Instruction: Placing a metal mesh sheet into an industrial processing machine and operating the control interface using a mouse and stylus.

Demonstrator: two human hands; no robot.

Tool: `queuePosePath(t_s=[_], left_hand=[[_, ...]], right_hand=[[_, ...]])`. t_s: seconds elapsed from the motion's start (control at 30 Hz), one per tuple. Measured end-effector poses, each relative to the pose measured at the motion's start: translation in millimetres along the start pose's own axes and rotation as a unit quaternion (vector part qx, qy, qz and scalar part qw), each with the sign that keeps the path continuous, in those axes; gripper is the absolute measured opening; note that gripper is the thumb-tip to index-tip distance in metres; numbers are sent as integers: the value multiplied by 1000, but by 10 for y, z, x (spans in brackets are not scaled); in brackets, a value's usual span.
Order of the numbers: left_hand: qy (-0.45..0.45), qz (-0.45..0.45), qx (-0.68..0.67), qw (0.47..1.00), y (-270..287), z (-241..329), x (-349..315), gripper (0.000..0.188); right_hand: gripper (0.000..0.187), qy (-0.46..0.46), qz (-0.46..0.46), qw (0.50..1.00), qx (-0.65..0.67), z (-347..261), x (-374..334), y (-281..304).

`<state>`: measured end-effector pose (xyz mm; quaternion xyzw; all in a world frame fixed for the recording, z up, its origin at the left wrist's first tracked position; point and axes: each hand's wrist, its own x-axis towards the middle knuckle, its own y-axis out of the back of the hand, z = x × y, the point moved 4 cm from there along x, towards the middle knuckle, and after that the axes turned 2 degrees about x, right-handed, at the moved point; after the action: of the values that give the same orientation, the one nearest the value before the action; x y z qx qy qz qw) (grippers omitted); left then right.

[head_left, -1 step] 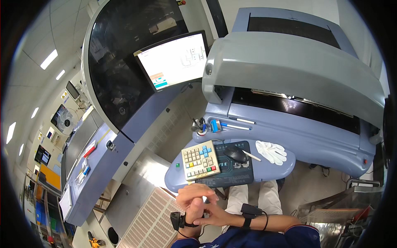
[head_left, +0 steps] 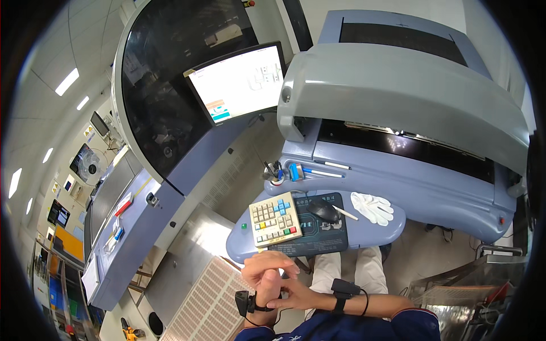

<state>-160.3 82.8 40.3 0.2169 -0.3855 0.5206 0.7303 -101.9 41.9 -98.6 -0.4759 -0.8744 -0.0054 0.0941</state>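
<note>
In front of the desk ledge, my left hand is raised, fingers stretched out loosely and bent over to the right, with nothing visible in it. A black wrist strap with a small box-shaped device is on its wrist. My right hand reaches across from the right and closes on the left wrist, its thumb at the strap; part of its fingers is hidden. My right wrist carries a similar black device with a cable. Just beyond the hands lie a beige keyboard and a dark mouse pad.
On the blue-grey ledge are a black mouse, a white pen, white gloves and a pen holder. A lit monitor stands behind. The large machine's grey hood spans the right. A gridded panel lies lower left.
</note>
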Motion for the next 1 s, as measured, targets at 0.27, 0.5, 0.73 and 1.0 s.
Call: queuePosePath(t_s=[0.27,0.5,0.73,1.0], left_hand=[[59,83,-177,979,-33,12,-79,45],[-58,122,-30,990,-34,-182,39,49],[-151,-155,485,847,193,-494,28,15],[136,4,585,799,1838,-1564,-377,21]], right_hand=[[54,100,-1,993,-58,13,-90,15],[65,1,30,980,-194,96,-251,-45],[34,198,197,825,-491,-422,-238,999],[18,-18,341,671,-658,-214,-520,2403]])
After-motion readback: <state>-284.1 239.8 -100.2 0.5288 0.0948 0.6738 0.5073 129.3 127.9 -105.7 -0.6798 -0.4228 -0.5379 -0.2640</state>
